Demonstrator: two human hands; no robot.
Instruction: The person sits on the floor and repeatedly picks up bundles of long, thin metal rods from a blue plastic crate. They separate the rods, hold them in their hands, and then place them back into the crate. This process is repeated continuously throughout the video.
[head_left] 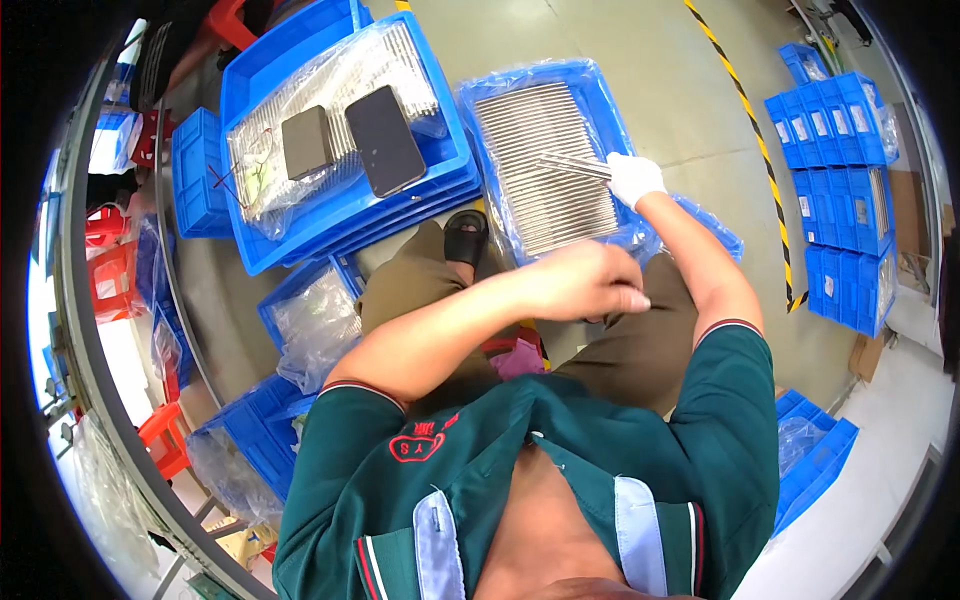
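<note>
My right hand (636, 181), in a white glove, is closed around a few thin metal rods (575, 165). These stick out to the left, over a blue crate (603, 100) lined with clear plastic. Inside that crate lies a dense row of similar shiny metal rods (540, 125), side by side. My bare left hand (590, 282) hovers near the crate's front edge, above my lap. Its fingers are curled with the thumb alongside, and whatever they may hold is hidden.
At the left, stacked blue crates (455, 180) carry plastic-wrapped rods, a black phone (385, 140) and a dark rectangular box (306, 142). Below them sits a crate with a plastic bag (318, 318). More blue bins (835, 120) line the right side, beyond yellow-black floor tape (760, 140).
</note>
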